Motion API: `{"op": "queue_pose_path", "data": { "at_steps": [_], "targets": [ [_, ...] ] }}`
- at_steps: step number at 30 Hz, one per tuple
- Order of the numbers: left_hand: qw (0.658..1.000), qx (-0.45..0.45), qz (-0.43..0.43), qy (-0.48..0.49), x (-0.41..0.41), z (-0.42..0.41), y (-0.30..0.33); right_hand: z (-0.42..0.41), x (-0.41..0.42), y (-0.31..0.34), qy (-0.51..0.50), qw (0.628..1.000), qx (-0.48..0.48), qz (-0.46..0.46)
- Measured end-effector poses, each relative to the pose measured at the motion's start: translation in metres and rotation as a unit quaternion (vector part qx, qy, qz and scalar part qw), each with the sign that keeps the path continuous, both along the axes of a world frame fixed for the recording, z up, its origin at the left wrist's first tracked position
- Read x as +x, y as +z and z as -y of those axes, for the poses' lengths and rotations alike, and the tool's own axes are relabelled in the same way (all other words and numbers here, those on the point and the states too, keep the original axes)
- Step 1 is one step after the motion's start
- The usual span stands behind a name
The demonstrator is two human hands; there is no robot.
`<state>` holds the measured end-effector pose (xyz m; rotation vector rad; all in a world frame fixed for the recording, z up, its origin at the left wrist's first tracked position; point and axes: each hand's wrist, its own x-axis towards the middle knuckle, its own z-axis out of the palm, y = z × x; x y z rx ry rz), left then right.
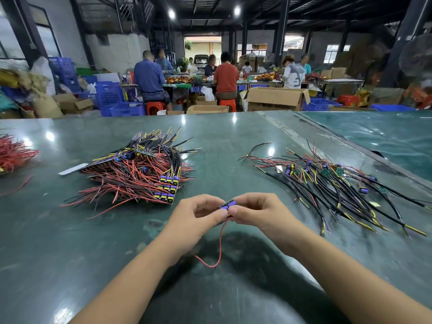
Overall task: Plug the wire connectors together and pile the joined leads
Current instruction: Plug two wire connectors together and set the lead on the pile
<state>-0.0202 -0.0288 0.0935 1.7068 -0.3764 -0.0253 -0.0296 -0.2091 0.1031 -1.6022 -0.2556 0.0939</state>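
Note:
My left hand [198,213] and my right hand [256,212] meet at the middle of the green table, fingertips pinched together on a small purple connector [228,204]. A red wire [219,244] hangs from it and loops down onto the table between my forearms. A big pile of red and black leads with purple and yellow connectors [142,174] lies to the front left of my hands. A looser spread of black leads with purple connectors and small green boards [327,183] lies to the right.
A bundle of red wires [14,153] sits at the table's left edge. A second green table [385,136] adjoins on the right. Beyond the far edge stand cardboard boxes [275,98], blue crates [117,101] and several seated people at other benches.

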Motion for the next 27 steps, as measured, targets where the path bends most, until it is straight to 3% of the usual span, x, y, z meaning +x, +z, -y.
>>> {"op": "queue_pose_path", "data": {
  "at_steps": [8, 18, 21, 24, 27],
  "targets": [
    [0.989, -0.098, -0.052, -0.095, 0.0, -0.005, 0.0, 0.003, -0.002, 0.003, 0.061, 0.996, 0.064, -0.026],
    [0.97, -0.172, -0.098, -0.144, 0.002, -0.01, 0.002, 0.004, 0.003, -0.001, 0.122, 0.976, 0.155, -0.089],
    [0.967, -0.22, -0.106, -0.072, 0.007, -0.012, 0.006, 0.003, 0.005, -0.001, 0.08, 0.972, 0.19, -0.111],
    [0.983, -0.139, -0.046, 0.106, 0.018, -0.02, 0.002, 0.004, 0.006, 0.001, 0.036, 0.963, 0.241, -0.116],
    [0.963, -0.069, 0.022, 0.26, 0.026, -0.027, -0.005, 0.007, 0.008, 0.002, -0.008, 0.954, 0.274, -0.121]
  ]
}}
